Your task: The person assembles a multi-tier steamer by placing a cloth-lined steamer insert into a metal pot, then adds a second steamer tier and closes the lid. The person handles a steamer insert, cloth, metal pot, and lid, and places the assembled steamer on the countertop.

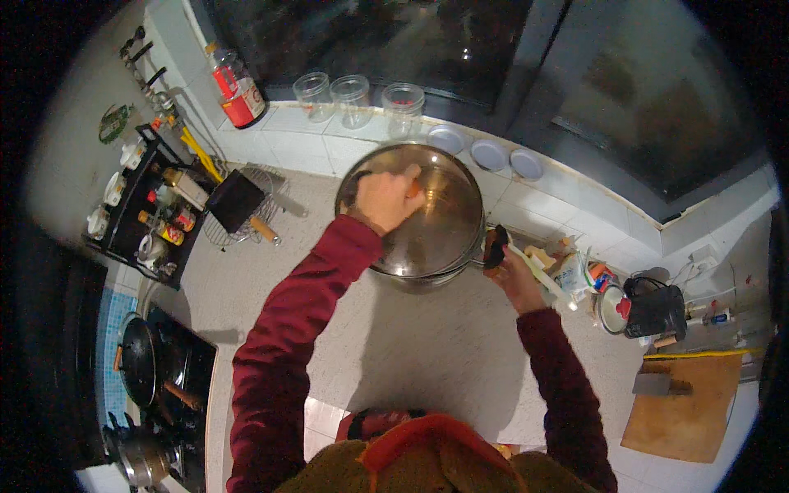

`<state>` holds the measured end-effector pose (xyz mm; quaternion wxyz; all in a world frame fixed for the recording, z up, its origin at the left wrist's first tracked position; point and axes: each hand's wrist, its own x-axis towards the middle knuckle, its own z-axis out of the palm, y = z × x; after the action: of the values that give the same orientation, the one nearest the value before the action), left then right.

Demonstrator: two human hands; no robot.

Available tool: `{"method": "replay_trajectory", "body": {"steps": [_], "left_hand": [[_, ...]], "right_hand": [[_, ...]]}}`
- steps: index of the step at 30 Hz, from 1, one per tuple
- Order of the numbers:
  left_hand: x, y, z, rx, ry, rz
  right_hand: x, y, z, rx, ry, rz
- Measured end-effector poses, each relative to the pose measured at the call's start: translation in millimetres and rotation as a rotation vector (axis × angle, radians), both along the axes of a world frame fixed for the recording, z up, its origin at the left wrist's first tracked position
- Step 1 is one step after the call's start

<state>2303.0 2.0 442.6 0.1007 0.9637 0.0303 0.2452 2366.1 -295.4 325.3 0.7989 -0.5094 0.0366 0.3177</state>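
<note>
A large steel pot (pixel 423 284) stands on the countertop near the window ledge. Its wide, shiny see-through lid (pixel 448 222) covers the top, with a metal rim all round. My left hand (pixel 388 197) reaches over the lid with fingers curled at its middle, closed on the knob, which is mostly hidden. At the pot's right side, my right hand (pixel 516 279) is closed round a dark side handle (pixel 496 246). Part of that grip is hidden by the fingers.
Glass jars (pixel 351 103) and round lids (pixel 486 154) line the ledge, beside a red-labelled bottle (pixel 240 94). Left are a spice rack (pixel 136 193), a wire rack (pixel 267 185) and a wok (pixel 138 361). Right are packets (pixel 573 275), a black bag (pixel 655 308) and a cutting board (pixel 686 411).
</note>
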Motion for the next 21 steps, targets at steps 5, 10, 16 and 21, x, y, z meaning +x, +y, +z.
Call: {"method": "replay_trajectory", "body": {"steps": [5,10,16,21], "left_hand": [[37,-22,-35,-0.001,0.015,-0.122],[43,-17,-53,0.033,-0.015,-0.111],[41,-16,-54,-0.007,0.072,-0.092],[24,-28,-30,-0.048,0.101,-0.001]], "right_hand": [[-83,-88,-14,0.036,0.074,-0.209],[-160,-161,-25,-0.035,0.275,-0.413],[-191,-162,-35,0.052,0.262,-0.383],[-187,-141,-20,0.105,0.252,-0.254]]}}
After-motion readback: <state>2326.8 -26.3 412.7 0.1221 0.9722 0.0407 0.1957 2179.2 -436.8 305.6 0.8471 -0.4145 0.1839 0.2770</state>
